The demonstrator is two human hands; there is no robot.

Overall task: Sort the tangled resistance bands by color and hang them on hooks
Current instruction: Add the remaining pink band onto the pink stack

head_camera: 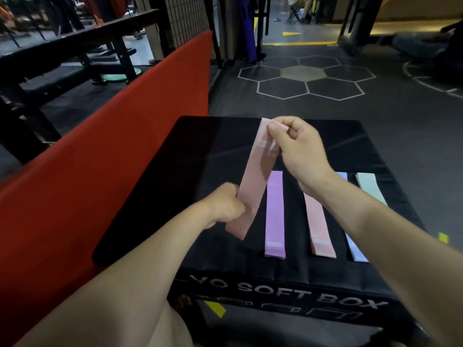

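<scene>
A pale pink resistance band (253, 181) is stretched between both hands above a black soft box (175, 176). My left hand (226, 205) grips its near end, and my right hand (298, 149) pinches its far end. Flat on the box lie a purple band (274, 214), a second pink band (318, 226), a light blue band (354, 249) partly under my right forearm, and a mint green band (369, 187). No hooks are in view.
A long red padded barrier (100, 146) runs along the left of the box. Black gym benches and racks (75, 53) stand beyond it. Dark floor with hexagon markings (305, 78) stretches ahead. A person sits far back at the top.
</scene>
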